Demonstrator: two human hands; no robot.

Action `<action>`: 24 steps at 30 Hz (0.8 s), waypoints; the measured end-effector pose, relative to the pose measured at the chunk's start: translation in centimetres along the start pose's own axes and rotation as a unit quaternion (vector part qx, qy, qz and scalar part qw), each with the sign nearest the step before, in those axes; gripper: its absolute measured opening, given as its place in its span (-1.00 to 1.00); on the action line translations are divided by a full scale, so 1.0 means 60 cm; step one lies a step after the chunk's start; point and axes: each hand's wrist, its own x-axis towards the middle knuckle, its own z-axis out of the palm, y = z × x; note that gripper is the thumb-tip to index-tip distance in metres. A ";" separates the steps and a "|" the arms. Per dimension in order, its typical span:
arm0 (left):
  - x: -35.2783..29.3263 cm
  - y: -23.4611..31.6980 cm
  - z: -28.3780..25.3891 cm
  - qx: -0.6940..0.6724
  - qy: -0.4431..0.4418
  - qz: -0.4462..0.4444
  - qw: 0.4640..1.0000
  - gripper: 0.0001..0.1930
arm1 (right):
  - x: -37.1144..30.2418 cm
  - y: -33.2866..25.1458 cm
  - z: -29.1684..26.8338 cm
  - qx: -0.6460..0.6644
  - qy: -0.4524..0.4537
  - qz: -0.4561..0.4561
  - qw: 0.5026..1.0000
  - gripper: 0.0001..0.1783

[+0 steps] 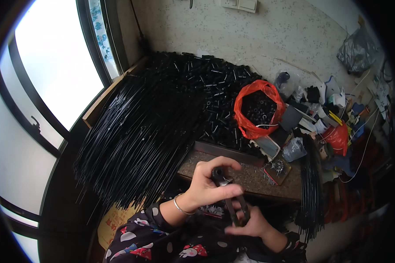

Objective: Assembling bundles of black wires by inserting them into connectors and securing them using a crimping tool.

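Note:
My left hand [208, 184] is curled over the head of a pair of dark pliers [229, 195], fingers pinching at the jaws where a small dark piece sits. A silver bangle is on that wrist. My right hand [249, 222] grips the plier handles from below, near my lap. Both hands hover just in front of a worn brown work board [250, 177].
A large bundle of thin black rods [136, 131] fans out on the left by the window. Behind lies a heap of short black tubes [206, 87], a red bag [254, 109] full of small black parts, another rod bundle [310, 188] and cluttered packets at right.

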 end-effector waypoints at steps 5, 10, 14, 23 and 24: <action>-0.013 -0.005 -0.016 0.067 0.057 0.025 0.996 -0.32 | 0.020 -0.028 -0.042 -0.471 0.347 -0.271 0.764 -0.42; -0.004 -0.008 -0.015 0.002 -0.001 -0.002 1.000 -0.35 | -0.016 -0.007 -0.026 0.170 -0.032 0.033 0.984 -0.73; 0.000 -0.022 -0.003 0.062 0.016 0.026 0.998 -0.35 | 0.004 0.005 -0.016 0.010 0.015 0.018 1.000 -0.51; -0.003 -0.025 -0.028 0.086 -0.005 0.029 0.996 -0.40 | -0.025 -0.024 -0.034 0.088 -0.009 0.031 0.996 -0.70; -0.001 -0.026 -0.021 0.080 -0.011 0.031 0.996 -0.40 | -0.024 -0.005 -0.035 0.340 -0.123 0.127 0.924 -0.61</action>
